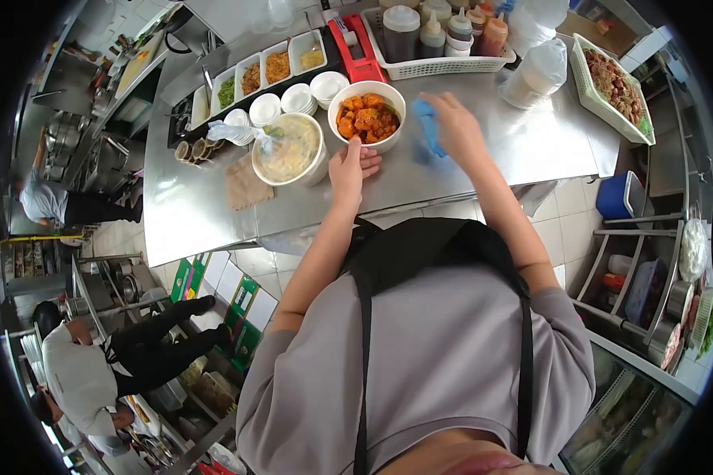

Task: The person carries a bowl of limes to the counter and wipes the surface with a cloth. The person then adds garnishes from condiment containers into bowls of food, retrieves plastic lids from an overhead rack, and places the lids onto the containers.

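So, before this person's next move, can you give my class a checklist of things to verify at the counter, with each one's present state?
1. White bowl upright on the steel counter: ok.
2. Orange-red saucy food inside the bowl: ok.
3. Bowl covered: not ok, its top is open.
4. Left hand by the bowl: ok, at its near side.
5. Blue cloth in the right hand: ok.
6. Counter dry: cannot tell, the steel is shiny.
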The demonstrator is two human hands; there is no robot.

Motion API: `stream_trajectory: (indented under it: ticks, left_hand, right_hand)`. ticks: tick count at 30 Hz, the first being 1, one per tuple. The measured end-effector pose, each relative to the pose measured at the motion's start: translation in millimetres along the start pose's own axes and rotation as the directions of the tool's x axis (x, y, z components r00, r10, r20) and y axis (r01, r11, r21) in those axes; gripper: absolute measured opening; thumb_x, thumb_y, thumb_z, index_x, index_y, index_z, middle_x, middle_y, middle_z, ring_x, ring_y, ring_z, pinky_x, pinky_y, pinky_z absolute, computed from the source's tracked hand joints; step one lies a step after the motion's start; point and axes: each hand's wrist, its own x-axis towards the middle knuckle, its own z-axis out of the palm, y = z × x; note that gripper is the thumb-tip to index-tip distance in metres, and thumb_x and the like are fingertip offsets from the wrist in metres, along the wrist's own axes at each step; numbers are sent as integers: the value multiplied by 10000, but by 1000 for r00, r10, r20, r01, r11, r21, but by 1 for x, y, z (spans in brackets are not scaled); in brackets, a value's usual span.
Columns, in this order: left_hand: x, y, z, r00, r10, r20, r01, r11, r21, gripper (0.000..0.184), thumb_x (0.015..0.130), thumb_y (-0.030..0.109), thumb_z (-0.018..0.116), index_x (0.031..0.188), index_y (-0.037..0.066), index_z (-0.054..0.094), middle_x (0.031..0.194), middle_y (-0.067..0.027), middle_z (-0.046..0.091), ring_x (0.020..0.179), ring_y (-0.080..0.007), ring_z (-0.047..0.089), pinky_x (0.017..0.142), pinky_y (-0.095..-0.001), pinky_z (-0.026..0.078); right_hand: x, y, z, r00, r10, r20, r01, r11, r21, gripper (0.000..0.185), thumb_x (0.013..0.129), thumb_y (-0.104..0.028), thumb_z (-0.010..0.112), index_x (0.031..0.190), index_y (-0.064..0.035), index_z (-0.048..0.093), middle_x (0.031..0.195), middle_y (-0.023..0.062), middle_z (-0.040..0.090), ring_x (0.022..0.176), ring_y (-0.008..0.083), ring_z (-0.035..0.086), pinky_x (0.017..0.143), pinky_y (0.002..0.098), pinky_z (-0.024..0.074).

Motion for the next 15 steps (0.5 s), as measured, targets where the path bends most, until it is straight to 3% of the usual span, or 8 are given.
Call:
stream_trajectory:
  ticks: [4,5,8,9,11,13,15]
  left_hand:
    - [2,-3,6,1000,22,-4,-23,998,-65,297,872,230,491,757,-38,544,798,-177,635,694,-244,649,641,-315,542]
    - [4,-4,9,999,35,-22,-37,996,-76,287,862,211,488,744,-44,548,787,-183,638,687,-246,649,642,-318,543]
    - [5,-3,16,998,36,-55,-40,997,-73,268,825,167,493,704,-62,564,732,-200,641,676,-247,652,659,-312,539]
    - [8,-4,15,998,31,-63,-34,998,-51,267,821,162,493,703,-67,566,728,-204,640,679,-246,653,668,-309,537]
    - [9,-2,12,998,37,-55,-39,999,-38,264,813,152,495,699,-75,567,722,-211,640,681,-245,653,688,-303,531]
    - [6,10,13,998,61,-29,-63,996,-56,261,803,143,498,692,-83,566,717,-218,639,677,-245,652,710,-297,523]
    - [3,13,12,997,72,-11,-72,996,-52,265,794,143,502,684,-89,564,720,-224,638,680,-251,653,727,-306,518]
  right_hand:
    - [-2,-15,30,973,-138,185,155,984,-82,308,766,-59,519,1072,-73,554,924,123,552,839,324,579,718,409,475]
    - [-6,-16,30,955,-62,292,93,991,-93,325,771,-15,511,1080,-93,575,1070,114,561,913,335,571,745,394,474]
    - [-16,-6,10,909,-264,322,119,905,408,314,763,-13,537,1065,-81,593,1076,110,572,906,323,580,764,368,471]
    - [-17,-1,-4,914,-220,341,40,885,464,292,758,-10,563,1041,-62,611,993,142,600,908,327,574,800,363,457]
    - [-24,10,-33,939,90,331,-227,886,405,270,786,-33,565,1052,-57,603,978,128,612,902,278,587,811,331,449]
    - [-31,44,-46,967,215,136,-253,867,428,271,811,-56,566,1079,-65,600,975,109,621,897,227,592,811,299,443]
    - [-37,70,-59,929,363,71,-351,803,481,290,828,-57,558,1117,-70,589,963,96,624,889,204,589,812,281,438]
